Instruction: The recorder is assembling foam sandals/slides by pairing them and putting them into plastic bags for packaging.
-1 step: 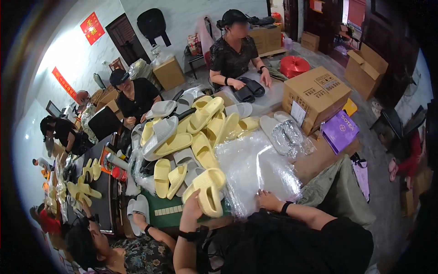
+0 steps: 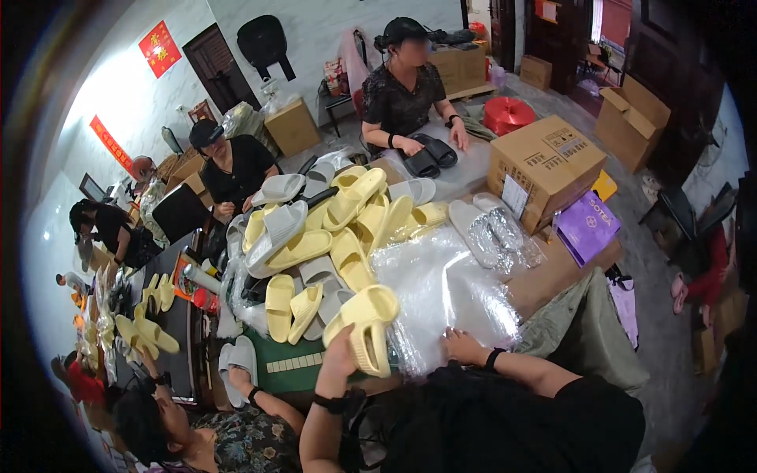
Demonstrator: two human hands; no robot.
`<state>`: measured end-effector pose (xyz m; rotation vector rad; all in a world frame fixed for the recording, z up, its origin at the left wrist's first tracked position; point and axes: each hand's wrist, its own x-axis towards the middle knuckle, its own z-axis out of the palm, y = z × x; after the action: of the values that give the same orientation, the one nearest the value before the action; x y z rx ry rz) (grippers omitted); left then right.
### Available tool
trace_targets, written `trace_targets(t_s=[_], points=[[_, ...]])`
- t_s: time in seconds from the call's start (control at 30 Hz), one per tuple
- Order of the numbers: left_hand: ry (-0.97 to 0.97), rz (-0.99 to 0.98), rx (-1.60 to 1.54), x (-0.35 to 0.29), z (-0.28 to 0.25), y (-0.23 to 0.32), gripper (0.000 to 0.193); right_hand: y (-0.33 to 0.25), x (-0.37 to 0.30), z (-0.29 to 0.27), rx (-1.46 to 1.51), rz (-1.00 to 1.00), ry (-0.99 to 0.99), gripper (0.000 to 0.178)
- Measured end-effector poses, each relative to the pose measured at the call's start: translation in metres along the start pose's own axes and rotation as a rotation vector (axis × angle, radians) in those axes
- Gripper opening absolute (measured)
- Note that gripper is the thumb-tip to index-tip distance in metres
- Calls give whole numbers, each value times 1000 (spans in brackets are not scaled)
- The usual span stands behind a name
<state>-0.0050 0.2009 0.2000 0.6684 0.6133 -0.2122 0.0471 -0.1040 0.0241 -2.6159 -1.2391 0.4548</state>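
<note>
Yellow slippers in the left hand have shifted slightly rightward.

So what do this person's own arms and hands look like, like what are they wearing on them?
The left hand and right hand are ungloved. Each wrist wears a black band. The right forearm is uncovered below a short black sleeve.

And here's a pair of pale-yellow slippers, overlapping, held up beside glossy clear plastic film lying spread out.
</note>
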Motion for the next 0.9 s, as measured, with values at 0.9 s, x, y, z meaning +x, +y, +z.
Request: trace_targets(t_s=[0.9], points=[[-393,129,1435,111,37,-131,27,25,5,37,297,-131,277,59]])
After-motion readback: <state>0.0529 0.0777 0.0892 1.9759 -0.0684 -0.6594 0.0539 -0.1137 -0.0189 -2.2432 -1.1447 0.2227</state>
